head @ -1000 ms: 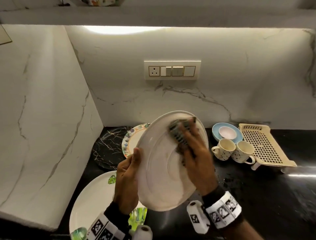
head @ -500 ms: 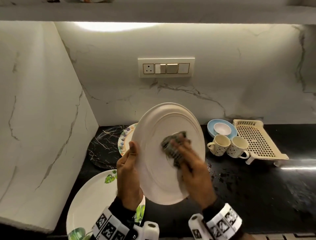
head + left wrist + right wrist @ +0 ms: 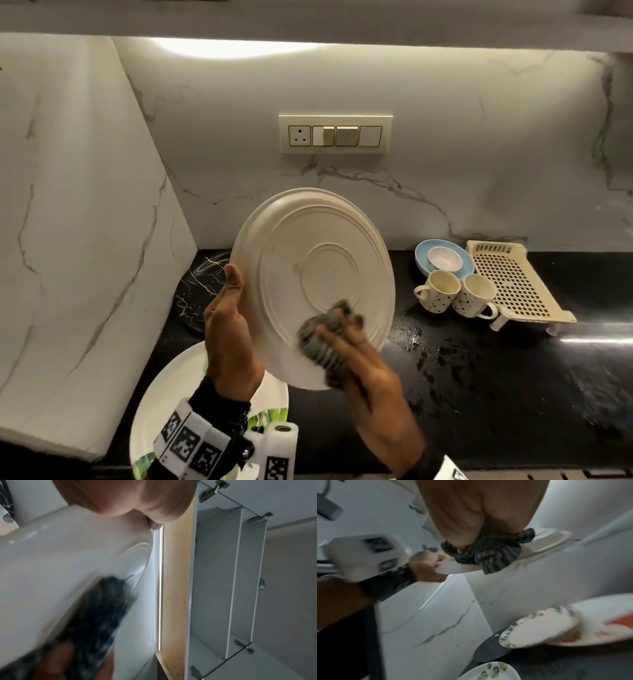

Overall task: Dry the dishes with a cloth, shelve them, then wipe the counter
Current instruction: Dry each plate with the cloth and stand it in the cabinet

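A large cream plate (image 3: 308,260) is held tilted above the black counter (image 3: 513,377), its ringed underside facing me. My left hand (image 3: 229,329) grips its left rim, thumb on the near face. My right hand (image 3: 346,339) holds a bunched dark striped cloth (image 3: 318,339) and presses it against the plate's lower part. In the left wrist view the plate (image 3: 60,561) fills the left side and the blurred cloth (image 3: 96,615) rubs on it. In the right wrist view the cloth (image 3: 488,553) sits under my palm against the plate (image 3: 546,539).
On the counter lie a leaf-patterned white plate (image 3: 171,404) at the front left, a black marbled plate (image 3: 198,284) behind it, two patterned mugs (image 3: 455,294), a blue plate with a small bowl (image 3: 442,257) and a cream drying rack (image 3: 513,284). Water drops (image 3: 424,349) spot the counter.
The right hand has slid the cloth from the plate's upper right, across its middle, down to its lower edge. The left hand keeps its grip on the rim.
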`<action>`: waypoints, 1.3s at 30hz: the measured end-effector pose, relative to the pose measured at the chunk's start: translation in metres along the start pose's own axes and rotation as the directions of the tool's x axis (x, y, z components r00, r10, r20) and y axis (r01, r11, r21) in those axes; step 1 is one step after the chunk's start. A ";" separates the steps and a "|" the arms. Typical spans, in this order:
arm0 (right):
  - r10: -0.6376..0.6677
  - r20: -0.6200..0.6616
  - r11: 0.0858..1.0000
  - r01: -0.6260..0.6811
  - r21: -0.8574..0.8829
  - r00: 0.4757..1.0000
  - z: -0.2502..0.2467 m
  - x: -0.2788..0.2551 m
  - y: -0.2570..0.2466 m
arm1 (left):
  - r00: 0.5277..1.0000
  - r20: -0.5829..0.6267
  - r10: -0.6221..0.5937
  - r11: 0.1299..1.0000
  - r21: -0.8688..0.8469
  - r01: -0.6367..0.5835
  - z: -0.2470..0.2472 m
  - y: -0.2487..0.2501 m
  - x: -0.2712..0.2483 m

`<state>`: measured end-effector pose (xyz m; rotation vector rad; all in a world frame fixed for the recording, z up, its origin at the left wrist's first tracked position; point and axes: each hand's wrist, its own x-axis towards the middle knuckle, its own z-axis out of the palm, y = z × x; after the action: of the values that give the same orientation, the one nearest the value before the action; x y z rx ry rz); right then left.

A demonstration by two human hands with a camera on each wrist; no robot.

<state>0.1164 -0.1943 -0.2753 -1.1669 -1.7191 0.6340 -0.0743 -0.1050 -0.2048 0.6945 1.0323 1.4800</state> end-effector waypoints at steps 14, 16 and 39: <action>0.030 -0.137 0.999 -0.026 0.030 0.990 -0.005 0.104 -0.003 | 0.979 0.176 -0.103 0.964 0.259 0.055 0.011 -0.013 -0.018; -0.038 -0.018 0.999 0.038 0.016 0.999 0.025 0.088 -0.022 | 0.989 0.108 -0.100 0.975 0.210 0.075 0.006 -0.010 -0.011; 0.515 0.113 0.838 -0.472 -0.274 0.850 -0.004 -0.055 0.141 | 0.969 -0.182 -0.166 0.976 0.111 0.188 -0.050 0.000 0.014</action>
<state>0.1865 -0.1855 -0.4092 -1.8078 -1.6775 0.8873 -0.1202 -0.1019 -0.2283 0.5539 1.2972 1.3435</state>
